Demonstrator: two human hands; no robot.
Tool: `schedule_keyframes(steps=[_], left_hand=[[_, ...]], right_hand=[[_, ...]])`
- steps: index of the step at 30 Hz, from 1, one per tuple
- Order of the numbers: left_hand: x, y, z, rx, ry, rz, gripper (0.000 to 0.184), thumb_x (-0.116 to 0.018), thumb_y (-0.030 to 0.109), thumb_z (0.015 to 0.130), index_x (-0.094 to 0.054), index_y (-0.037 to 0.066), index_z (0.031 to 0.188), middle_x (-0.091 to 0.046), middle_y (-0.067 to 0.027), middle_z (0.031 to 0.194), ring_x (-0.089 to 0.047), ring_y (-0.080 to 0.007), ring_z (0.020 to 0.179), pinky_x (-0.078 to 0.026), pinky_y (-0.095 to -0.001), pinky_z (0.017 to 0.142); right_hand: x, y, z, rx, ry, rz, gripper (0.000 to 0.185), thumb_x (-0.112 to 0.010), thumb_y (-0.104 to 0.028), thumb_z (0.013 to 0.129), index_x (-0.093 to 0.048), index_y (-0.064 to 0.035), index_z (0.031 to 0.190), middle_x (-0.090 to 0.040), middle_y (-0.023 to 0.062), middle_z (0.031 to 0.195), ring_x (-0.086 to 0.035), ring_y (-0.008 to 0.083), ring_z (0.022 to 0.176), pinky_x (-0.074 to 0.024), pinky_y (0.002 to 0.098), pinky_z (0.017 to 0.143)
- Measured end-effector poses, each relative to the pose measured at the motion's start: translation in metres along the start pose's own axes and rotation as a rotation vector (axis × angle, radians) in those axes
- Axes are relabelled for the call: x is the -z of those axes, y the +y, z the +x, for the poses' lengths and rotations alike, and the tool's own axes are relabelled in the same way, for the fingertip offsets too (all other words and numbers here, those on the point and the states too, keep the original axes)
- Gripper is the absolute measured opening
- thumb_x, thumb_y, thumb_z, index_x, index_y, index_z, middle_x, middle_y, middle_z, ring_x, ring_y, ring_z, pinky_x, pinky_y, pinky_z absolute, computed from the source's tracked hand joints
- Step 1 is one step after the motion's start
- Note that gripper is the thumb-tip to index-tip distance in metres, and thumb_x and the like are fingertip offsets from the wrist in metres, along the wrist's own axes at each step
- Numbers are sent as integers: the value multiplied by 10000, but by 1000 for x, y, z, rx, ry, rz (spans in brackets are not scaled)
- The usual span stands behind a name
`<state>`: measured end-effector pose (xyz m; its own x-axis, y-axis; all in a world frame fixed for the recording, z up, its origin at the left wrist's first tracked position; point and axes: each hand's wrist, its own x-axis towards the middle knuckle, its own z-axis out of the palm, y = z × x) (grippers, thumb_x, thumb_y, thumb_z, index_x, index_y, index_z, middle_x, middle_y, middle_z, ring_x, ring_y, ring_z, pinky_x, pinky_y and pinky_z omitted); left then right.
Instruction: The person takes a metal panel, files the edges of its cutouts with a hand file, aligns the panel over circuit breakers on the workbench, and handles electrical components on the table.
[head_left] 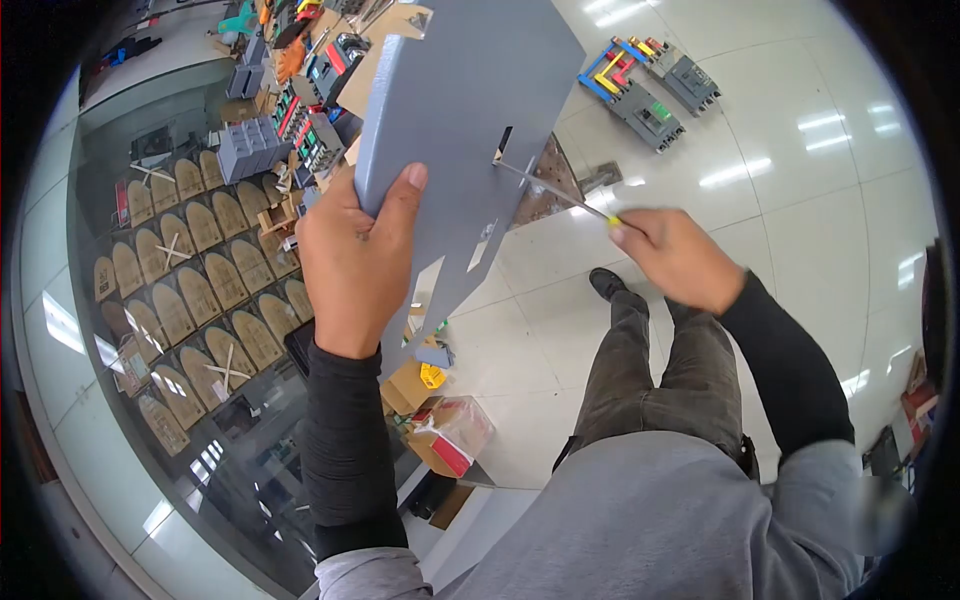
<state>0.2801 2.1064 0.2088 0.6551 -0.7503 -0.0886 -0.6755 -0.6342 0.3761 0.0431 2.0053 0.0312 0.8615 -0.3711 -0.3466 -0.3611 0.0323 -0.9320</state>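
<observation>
A large grey metal panel (460,110) with rectangular cutouts stands tilted in front of me. My left hand (362,250) grips its near left edge, the thumb lying on the flat face. In my right hand (680,255) is a thin screwdriver (560,192) with a yellow-green handle end, closed in the fingers. The tip of its shaft meets the panel at the lower end of a narrow slot (506,140). Whether the tip passes into the slot is too small to tell.
Two circuit breakers (645,115) (688,80) with coloured bars lie on the tiled floor at upper right. On the left is a glass-topped counter (270,420) with rows of rounded brown pieces (200,290). Cardboard boxes (408,388) stand below the panel.
</observation>
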Motion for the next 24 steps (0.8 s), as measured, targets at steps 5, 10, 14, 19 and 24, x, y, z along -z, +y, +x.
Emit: schedule_keyframes(steps=[5, 10, 14, 19, 24], left_hand=[[0, 1, -3, -17, -19, 28, 380, -759, 327, 958, -712, -49, 929, -662, -113, 645, -615, -146, 585, -501, -329, 602], [2, 5, -4, 49, -53, 44, 377, -748, 320, 986, -713, -55, 1008, -673, -57, 738, -571, -96, 684, -486, -287, 648], [-1, 13, -9, 46, -52, 92, 382, -745, 324, 998, -720, -55, 1045, -678, -26, 784, -546, -62, 742, -478, -262, 676], [-4, 7, -9, -17, -10, 57, 378, -746, 323, 974, -716, -54, 971, -655, -91, 651, -581, -136, 584, -483, -329, 586], [0, 14, -8, 79, -66, 31, 379, -743, 317, 1002, -719, -60, 1038, -683, -17, 795, -556, -66, 748, -483, -264, 684]], right_hand=[[-34, 0, 68, 139, 93, -181, 371, -556, -293, 1026, -698, 44, 963, -697, 278, 838, -671, 473, 810, -528, 535, 762], [-1, -1, -13, -4, 21, -107, 295, -566, -241, 1020, -675, 32, 990, -664, 277, 811, -650, 467, 778, -517, 514, 746], [-11, 11, 11, 198, 143, -262, 317, -563, -256, 1033, -670, 23, 928, -647, 194, 711, -629, 341, 593, -504, 456, 611], [3, 2, 51, -359, -291, 621, 374, -567, -352, 1054, -688, -6, 980, -592, 46, 661, -521, 124, 460, -386, 315, 406], [17, 14, 38, -166, -45, 265, 350, -595, -323, 1023, -710, 8, 1034, -633, 126, 687, -590, 256, 541, -466, 392, 505]])
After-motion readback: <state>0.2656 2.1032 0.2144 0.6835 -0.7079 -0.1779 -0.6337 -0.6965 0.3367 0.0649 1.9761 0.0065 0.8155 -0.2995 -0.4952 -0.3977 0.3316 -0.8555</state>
